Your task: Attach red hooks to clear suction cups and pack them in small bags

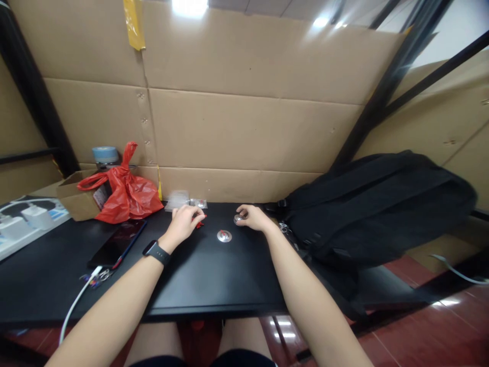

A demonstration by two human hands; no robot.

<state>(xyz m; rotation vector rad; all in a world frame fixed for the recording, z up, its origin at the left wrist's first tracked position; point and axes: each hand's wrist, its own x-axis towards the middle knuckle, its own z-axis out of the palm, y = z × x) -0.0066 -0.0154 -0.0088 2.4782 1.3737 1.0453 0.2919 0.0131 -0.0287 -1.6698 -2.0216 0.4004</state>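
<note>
Both my arms reach out over a black table (pixel 214 275). My left hand (pixel 186 220), with a black smartwatch (pixel 156 252) on the wrist, is curled and pinches a small red piece (pixel 200 223) at the fingertips. My right hand (pixel 252 217) is closed on a small round silver object (pixel 238 218). A silver disc with a red centre (pixel 224 235) lies on the table between and just in front of the two hands. Small clear plastic packets (pixel 186 201) lie behind my left hand against the cardboard wall.
A red plastic bag (pixel 126 191) and an open cardboard box (pixel 76 196) stand at the back left, a blue-lidded jar (pixel 104 155) behind them. A dark phone (pixel 116 243) with a white cable (pixel 76 300) lies left. A black backpack (pixel 374 209) fills the right. Cardboard walls the back.
</note>
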